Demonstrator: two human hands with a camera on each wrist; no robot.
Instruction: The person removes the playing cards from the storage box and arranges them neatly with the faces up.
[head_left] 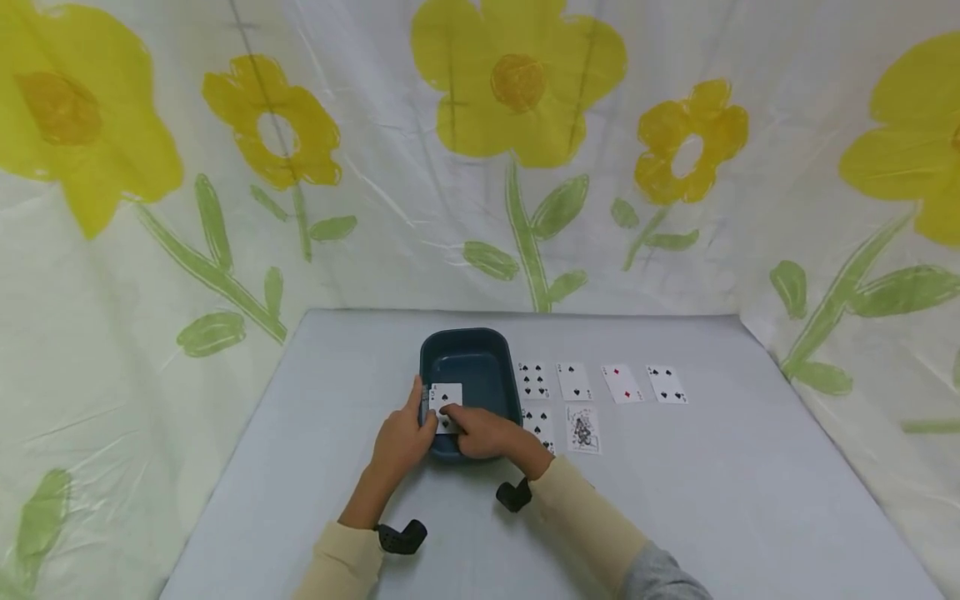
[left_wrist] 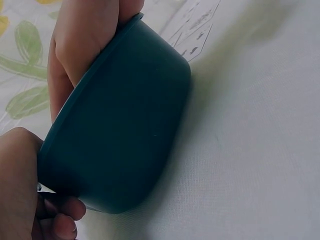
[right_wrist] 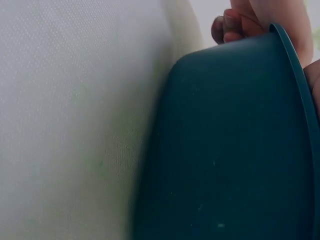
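Note:
My left hand (head_left: pixel 401 437) grips a few white playing cards (head_left: pixel 448 392) over the left side of a dark teal plastic basin (head_left: pixel 507 367). The top card faces up with black pips, and the left thumb lies at its edge. My right hand (head_left: pixel 487 435) reaches across the basin from the right, one fingertip touching the top card's face. Whether its thumb pinches the card is hidden. The left wrist view has the left hand (left_wrist: pixel 20 185) low beside the basin wall (left_wrist: pixel 120 115), its fingers curled, and the right hand (left_wrist: pixel 87 37) bent over the rim.
To the basin's right lie face-up cards in two rows. The far row has two black-pip cards (head_left: pixel 576 382), a two of diamonds (head_left: pixel 622 384) and a four of black pips (head_left: pixel 667 384). Nearer are a joker (head_left: pixel 582 429) and a black-pip card (head_left: pixel 538 427) partly covered.

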